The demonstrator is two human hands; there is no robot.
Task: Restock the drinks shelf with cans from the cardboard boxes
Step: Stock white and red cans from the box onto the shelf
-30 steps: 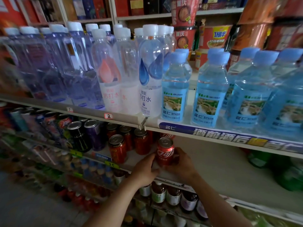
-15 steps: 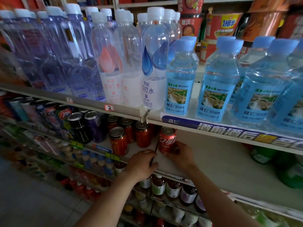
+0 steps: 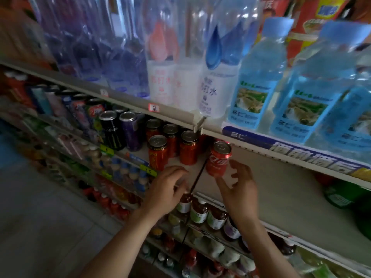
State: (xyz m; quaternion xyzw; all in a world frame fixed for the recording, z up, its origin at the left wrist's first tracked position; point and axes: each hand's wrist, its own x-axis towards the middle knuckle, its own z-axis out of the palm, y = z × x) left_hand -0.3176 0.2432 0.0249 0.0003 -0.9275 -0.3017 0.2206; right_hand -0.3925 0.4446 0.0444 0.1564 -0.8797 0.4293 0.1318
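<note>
A red cola can (image 3: 218, 159) stands upright on the pale drinks shelf (image 3: 281, 189), just right of a thin dark divider. My right hand (image 3: 240, 184) hovers at the can's right side with fingers spread, holding nothing; whether a fingertip still touches the can is unclear. My left hand (image 3: 167, 188) rests low at the shelf's front edge, left of the divider, fingers loosely curled and empty. No cardboard box is in view.
Red-orange cans (image 3: 158, 154) stand left of the cola can, with black and purple tall cans (image 3: 120, 130) beyond them. Water bottles (image 3: 257, 81) fill the shelf above. Green bottles (image 3: 345, 194) stand at the right. Small bottles (image 3: 200, 211) line the shelf below.
Both hands held the cola can a second ago. The can went deeper onto the shelf; both hands have come off it and drawn back. The camera has moved closer.
</note>
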